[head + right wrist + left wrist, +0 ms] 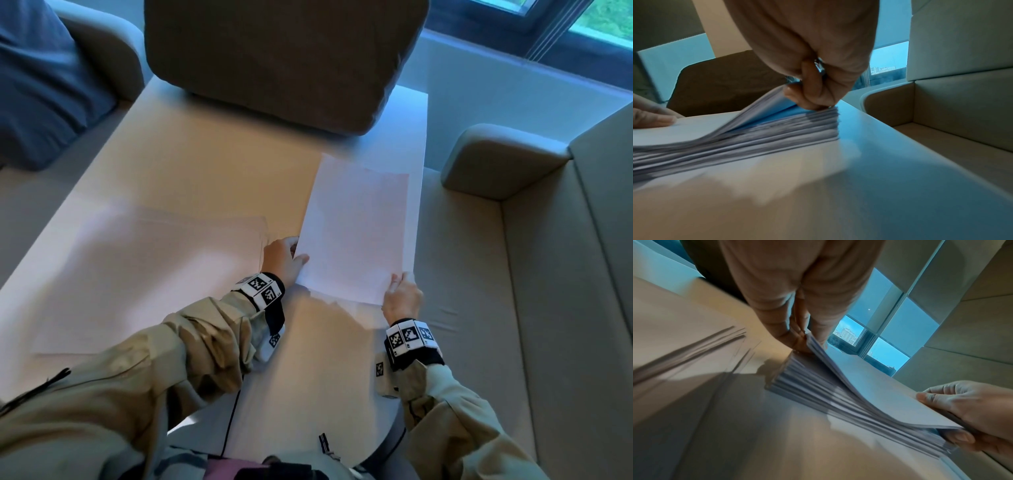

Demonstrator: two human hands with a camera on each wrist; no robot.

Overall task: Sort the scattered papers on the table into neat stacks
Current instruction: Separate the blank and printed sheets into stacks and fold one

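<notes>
Head view: both hands on the paper stack (356,233) at the table's (191,171) right edge.
Left hand (282,262) and right hand (402,298) pinch its near corners. Left wrist view: thumb on top, fingers (797,339) under lifted sheets. Right wrist view: same pinch; bare tabletop nearer.

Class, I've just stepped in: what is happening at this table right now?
A person is tidying papers on a table. Both hands hold the stack at the table's right side: the left hand grips its near left corner, and the right hand pinches the near right corner, lifting the top sheets there, as the right wrist view shows. More sheets lie loosely spread to the left, not yet squared up. A brown cushion sits at the far end.
</notes>
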